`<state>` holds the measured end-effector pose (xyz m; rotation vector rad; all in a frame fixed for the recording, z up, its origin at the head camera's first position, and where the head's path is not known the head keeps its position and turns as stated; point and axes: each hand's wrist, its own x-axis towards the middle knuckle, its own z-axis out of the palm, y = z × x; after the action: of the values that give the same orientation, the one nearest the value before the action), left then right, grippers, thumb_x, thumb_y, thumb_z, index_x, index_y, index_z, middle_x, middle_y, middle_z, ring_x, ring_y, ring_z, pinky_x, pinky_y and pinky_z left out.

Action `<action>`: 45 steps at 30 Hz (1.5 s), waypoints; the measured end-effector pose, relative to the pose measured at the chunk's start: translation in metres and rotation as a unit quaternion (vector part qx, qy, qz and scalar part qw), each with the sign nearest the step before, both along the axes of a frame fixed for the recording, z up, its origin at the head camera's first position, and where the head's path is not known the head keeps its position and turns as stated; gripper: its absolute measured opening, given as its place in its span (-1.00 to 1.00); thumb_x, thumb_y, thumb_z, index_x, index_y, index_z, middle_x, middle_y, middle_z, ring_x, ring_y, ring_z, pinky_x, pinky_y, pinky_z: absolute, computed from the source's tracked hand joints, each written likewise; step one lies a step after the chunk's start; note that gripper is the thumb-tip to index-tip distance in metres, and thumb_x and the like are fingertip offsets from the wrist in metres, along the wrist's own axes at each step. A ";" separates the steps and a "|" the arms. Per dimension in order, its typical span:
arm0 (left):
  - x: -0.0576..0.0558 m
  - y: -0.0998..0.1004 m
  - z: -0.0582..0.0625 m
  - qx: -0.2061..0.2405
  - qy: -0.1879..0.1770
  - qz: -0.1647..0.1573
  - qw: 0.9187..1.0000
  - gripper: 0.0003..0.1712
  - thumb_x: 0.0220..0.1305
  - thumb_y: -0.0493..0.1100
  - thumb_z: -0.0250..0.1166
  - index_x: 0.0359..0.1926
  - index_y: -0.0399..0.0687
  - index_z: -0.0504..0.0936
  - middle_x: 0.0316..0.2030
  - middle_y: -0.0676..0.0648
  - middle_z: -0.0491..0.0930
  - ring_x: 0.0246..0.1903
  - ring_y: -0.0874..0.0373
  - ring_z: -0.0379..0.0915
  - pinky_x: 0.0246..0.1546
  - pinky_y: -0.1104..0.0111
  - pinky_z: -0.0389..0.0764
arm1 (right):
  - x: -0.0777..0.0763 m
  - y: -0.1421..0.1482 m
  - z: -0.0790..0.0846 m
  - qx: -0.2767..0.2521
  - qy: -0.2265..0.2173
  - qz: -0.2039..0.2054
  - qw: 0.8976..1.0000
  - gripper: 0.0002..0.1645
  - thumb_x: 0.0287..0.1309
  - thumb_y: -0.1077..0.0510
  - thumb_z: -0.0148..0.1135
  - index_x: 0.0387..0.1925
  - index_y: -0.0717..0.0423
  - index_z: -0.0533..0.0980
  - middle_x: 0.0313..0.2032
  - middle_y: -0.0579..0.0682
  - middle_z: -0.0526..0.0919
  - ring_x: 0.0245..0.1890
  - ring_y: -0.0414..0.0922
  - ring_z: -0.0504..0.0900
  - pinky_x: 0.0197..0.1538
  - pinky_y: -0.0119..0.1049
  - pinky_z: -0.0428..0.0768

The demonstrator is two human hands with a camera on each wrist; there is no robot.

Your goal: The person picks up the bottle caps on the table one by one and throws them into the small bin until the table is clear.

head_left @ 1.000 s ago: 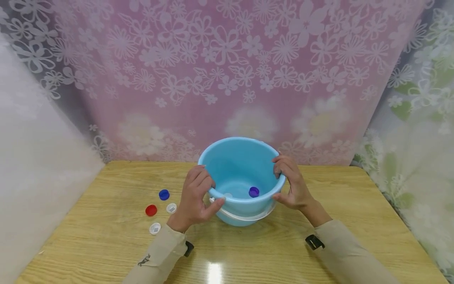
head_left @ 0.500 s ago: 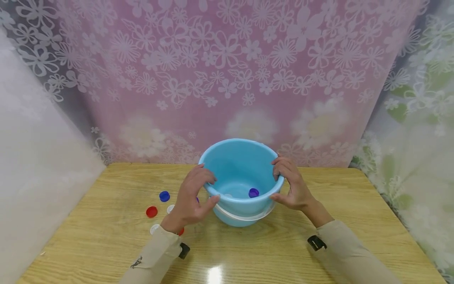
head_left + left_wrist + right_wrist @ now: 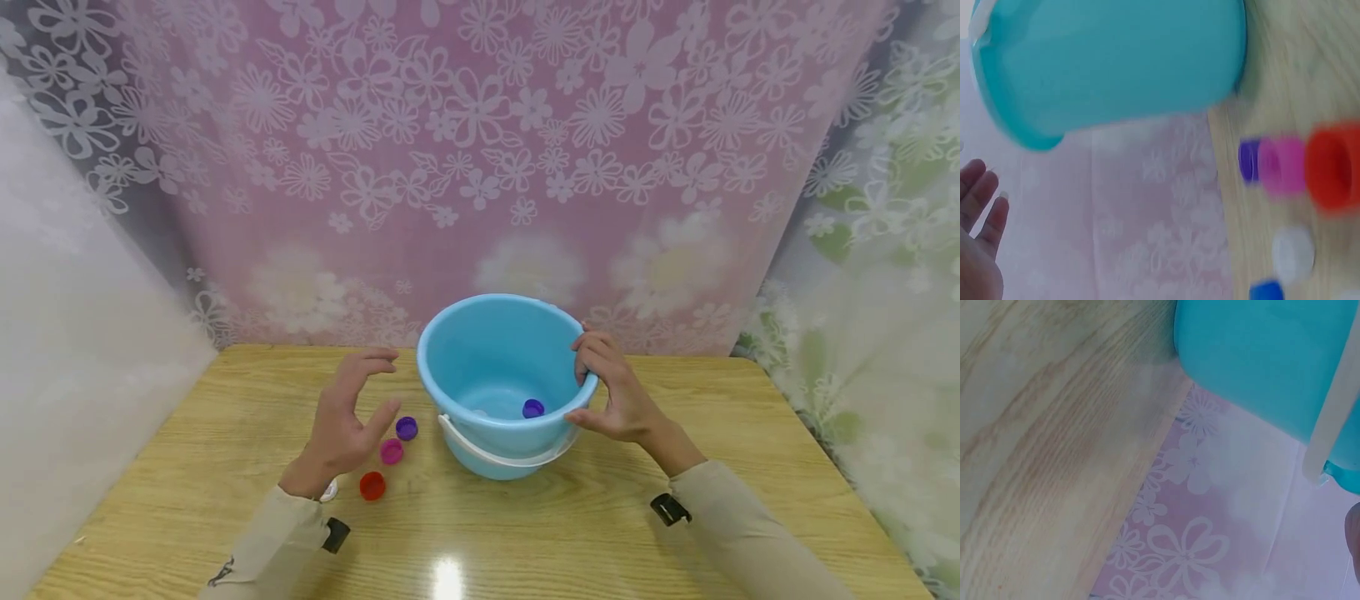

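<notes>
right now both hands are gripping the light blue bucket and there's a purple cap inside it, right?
Not both: only the right hand grips the light blue bucket. The head view shows the left hand apart from it. A purple cap is indeed inside.

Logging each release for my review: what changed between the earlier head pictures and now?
The left hand has let go of the blue bucket and moved left, bringing the pink cap into view. The right hand still grips the bucket, which stays in place with the purple cap inside.
</notes>
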<state>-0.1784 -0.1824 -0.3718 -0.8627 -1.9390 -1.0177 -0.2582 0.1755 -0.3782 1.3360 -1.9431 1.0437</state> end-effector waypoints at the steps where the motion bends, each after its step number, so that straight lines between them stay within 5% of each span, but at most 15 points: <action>1: 0.001 -0.006 0.001 -0.008 -0.005 0.007 1.000 -0.60 0.25 0.00 0.16 -0.08 -0.24 0.52 0.01 -0.23 0.52 0.05 -0.10 0.40 0.13 0.27 0.32 | 0.000 0.000 -0.001 -0.001 -0.002 -0.001 1.000 -0.25 -0.02 -0.54 0.10 -0.49 0.07 0.27 -0.28 0.03 0.41 -0.05 0.12 0.28 0.30 0.17 0.01; 7: 0.010 -0.039 0.003 -0.067 -0.069 0.062 0.993 -0.71 0.12 -0.22 0.29 -0.10 -0.14 0.53 0.01 -0.08 0.52 0.00 0.02 0.44 -0.02 0.24 0.41 | -0.001 0.002 -0.001 -0.010 -0.003 -0.001 1.000 -0.23 -0.04 -0.55 0.10 -0.53 0.08 0.26 -0.33 0.02 0.38 -0.11 0.15 0.26 0.29 0.15 0.01; 15: 0.014 -0.073 -0.011 -0.158 -0.130 0.129 0.970 -0.74 0.12 -0.26 0.34 -0.16 0.01 0.51 -0.12 0.10 0.49 -0.16 0.17 0.46 -0.25 0.22 0.50 | -0.001 0.001 0.007 -0.001 0.013 -0.003 1.000 -0.30 0.00 -0.50 0.12 -0.52 0.04 0.25 -0.38 -0.03 0.35 -0.14 0.06 0.26 0.23 0.27 0.04; 24: 0.015 -0.091 -0.029 -0.212 -0.228 0.156 0.937 -0.79 0.22 -0.18 0.29 -0.13 0.02 0.51 -0.15 0.02 0.48 -0.21 0.05 0.50 -0.32 0.16 0.54 | 0.000 0.002 0.006 0.007 0.020 -0.004 1.000 -0.30 -0.01 -0.50 0.12 -0.53 0.03 0.25 -0.41 -0.09 0.32 -0.16 0.01 0.25 0.25 0.27 0.01; 32: 0.004 -0.100 -0.041 -0.240 -0.309 0.159 0.906 -0.78 0.27 -0.13 0.23 -0.07 -0.05 0.52 -0.10 -0.01 0.48 -0.16 0.03 0.50 -0.27 0.14 0.54 | -0.002 -0.001 0.007 0.011 0.023 0.002 1.000 -0.23 -0.06 -0.56 0.11 -0.54 0.05 0.24 -0.44 -0.05 0.30 -0.18 0.04 0.26 0.24 0.28 0.02; 45: -0.018 -0.101 -0.052 -0.260 -0.320 0.172 0.895 -0.61 0.22 -0.13 0.30 0.03 -0.18 0.48 0.05 -0.24 0.38 -0.01 -0.19 0.38 -0.16 -0.07 0.50 | 0.000 -0.006 0.010 0.013 0.010 0.010 1.000 -0.29 -0.04 -0.51 0.15 -0.53 0.01 0.23 -0.45 -0.10 0.28 -0.19 0.02 0.26 0.23 0.24 0.05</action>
<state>-0.1965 -0.2837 -0.4238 -0.4308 -2.8858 -0.6037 -0.2586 0.1699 -0.3684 1.3768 -1.9397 1.0141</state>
